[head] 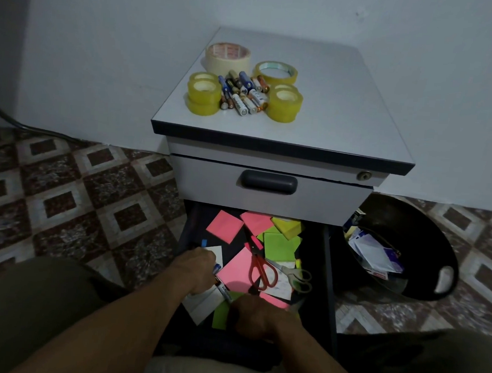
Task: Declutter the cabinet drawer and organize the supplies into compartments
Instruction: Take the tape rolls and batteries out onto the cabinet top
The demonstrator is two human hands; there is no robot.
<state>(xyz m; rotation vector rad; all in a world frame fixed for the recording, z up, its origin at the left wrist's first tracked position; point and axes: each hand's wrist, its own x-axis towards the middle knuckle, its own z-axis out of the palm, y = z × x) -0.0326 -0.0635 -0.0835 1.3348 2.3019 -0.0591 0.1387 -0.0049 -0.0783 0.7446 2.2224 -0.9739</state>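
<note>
1. Near the drawer's [328, 250] front left corner, a marker [222, 290] and a pen [217, 268] sit among notes [240, 269] — light, stiff, slick barrels, likely best pinched mid-length.
2. Left grip [196, 269] — fingers curled round the pen.
3. Right grip [254, 318]: curled, knuckles up, at the front edge; what it holds I cannot tell.

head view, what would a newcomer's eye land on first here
The bright pink and green square sticky notes scattered in the open dark lower drawer, with red-handled scissors lying on them. Next, the cluster of yellow tape rolls flanking a pile of batteries on the grey cabinet top.
</note>
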